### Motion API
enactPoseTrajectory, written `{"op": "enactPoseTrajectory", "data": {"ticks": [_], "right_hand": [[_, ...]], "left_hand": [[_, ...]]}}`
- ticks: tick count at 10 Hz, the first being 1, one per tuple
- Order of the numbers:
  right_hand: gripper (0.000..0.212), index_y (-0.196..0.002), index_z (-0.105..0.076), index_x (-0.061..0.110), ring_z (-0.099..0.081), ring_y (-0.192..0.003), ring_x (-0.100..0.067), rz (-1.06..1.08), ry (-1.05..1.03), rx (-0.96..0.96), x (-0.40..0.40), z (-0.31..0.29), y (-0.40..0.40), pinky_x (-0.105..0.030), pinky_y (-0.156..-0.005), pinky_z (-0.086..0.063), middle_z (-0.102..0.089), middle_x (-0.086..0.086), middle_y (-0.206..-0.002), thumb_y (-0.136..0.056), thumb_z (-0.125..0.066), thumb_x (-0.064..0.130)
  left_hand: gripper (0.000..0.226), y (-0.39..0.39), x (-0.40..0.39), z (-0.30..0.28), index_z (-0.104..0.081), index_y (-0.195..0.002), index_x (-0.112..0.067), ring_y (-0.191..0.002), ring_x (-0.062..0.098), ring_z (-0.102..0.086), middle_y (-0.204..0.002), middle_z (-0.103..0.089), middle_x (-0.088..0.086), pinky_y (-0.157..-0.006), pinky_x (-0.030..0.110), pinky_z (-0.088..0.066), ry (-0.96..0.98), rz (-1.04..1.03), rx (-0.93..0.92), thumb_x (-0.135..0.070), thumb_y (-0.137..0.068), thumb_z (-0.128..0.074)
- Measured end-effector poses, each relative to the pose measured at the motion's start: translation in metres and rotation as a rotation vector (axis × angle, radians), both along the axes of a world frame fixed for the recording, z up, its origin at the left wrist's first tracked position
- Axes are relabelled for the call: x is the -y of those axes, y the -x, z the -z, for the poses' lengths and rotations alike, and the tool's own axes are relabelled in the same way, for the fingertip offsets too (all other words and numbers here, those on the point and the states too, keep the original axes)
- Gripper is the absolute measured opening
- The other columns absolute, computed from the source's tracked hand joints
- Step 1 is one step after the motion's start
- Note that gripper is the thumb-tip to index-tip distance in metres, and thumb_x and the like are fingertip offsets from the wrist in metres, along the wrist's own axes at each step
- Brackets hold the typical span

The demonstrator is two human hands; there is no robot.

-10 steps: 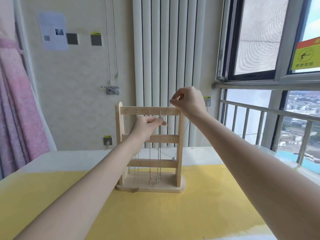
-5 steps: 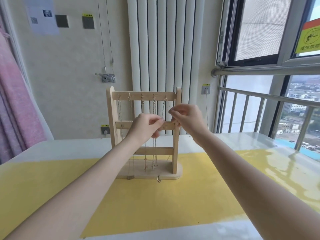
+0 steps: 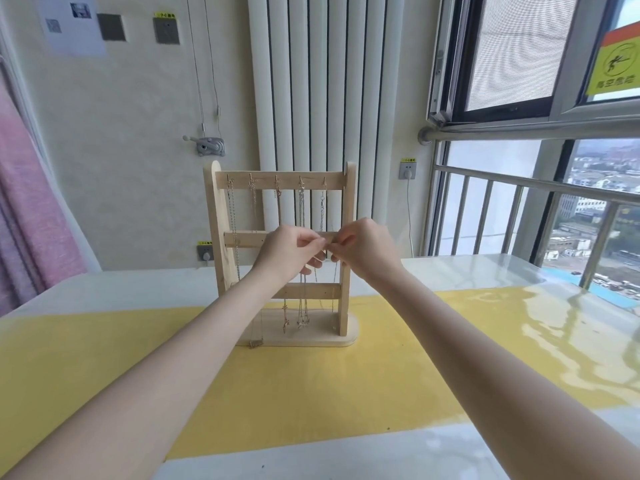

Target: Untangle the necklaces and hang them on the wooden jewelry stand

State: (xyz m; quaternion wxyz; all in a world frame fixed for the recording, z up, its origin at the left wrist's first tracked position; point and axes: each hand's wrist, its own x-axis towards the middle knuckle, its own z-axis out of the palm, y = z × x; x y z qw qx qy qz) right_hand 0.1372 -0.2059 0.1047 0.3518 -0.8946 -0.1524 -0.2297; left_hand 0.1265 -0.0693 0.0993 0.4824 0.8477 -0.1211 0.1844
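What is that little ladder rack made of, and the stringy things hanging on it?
The pale ladder-shaped jewelry stand looks like unpainted wood: light tan, matte, faint grain. The thin hanging necklaces look like metal chain, silvery and gold-toned with tiny links; real or plated cannot be told.

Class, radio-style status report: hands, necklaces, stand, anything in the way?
Left hand and right hand pinch one thin chain at the middle rail. Five necklaces hang from the wooden stand. Neighbouring chains crowd the pinch.
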Motion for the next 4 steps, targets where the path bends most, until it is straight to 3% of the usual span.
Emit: {"op": "enactPoseTrajectory", "data": {"ticks": [1,2,3,4], "right_hand": [[0.014,-0.072,-0.070,0.008,-0.063,-0.068,-0.027,0.035,0.023,-0.019,-0.001,0.001,-0.002,-0.035,-0.062,-0.055,-0.066,-0.007,-0.067,-0.082,-0.062,0.013],[0.014,-0.072,-0.069,0.004,-0.066,-0.064,-0.025,0.001,-0.005,-0.062,0.001,0.002,-0.003,-0.033,-0.057,-0.056,-0.071,-0.013,-0.073,-0.081,-0.059,0.008],[0.012,-0.075,-0.068,0.004,-0.065,-0.059,-0.021,-0.089,-0.014,-0.173,0.000,0.006,0.000,-0.015,-0.041,-0.045,-0.072,-0.013,-0.076,-0.082,-0.060,0.007],[0.009,-0.076,-0.066,0.010,-0.068,-0.064,-0.021,-0.062,-0.015,-0.180,0.008,0.006,0.006,-0.021,-0.048,-0.049,-0.073,-0.011,-0.078,-0.082,-0.059,0.008]], "left_hand": [[0.016,0.000,0.000,0.001,-0.069,-0.092,-0.008,-0.072,0.011,-0.066,-0.080,-0.070,0.004,-0.060,0.022,-0.056,-0.019,-0.009,0.000,-0.016,-0.091,-0.056],[0.014,0.002,0.001,0.003,-0.069,-0.087,-0.010,-0.075,0.013,-0.065,-0.080,-0.069,0.003,-0.059,0.022,-0.056,-0.054,-0.004,-0.007,-0.016,-0.090,-0.056],[0.013,0.009,-0.001,0.004,-0.068,-0.094,-0.012,-0.080,0.020,-0.068,-0.087,-0.069,0.001,-0.068,0.033,-0.058,-0.143,0.014,-0.069,-0.018,-0.090,-0.057],[0.021,0.019,-0.005,0.007,-0.064,-0.108,-0.018,-0.083,0.021,-0.067,-0.101,-0.066,-0.004,-0.079,0.032,-0.054,-0.303,-0.009,-0.088,-0.022,-0.089,-0.057]]}}
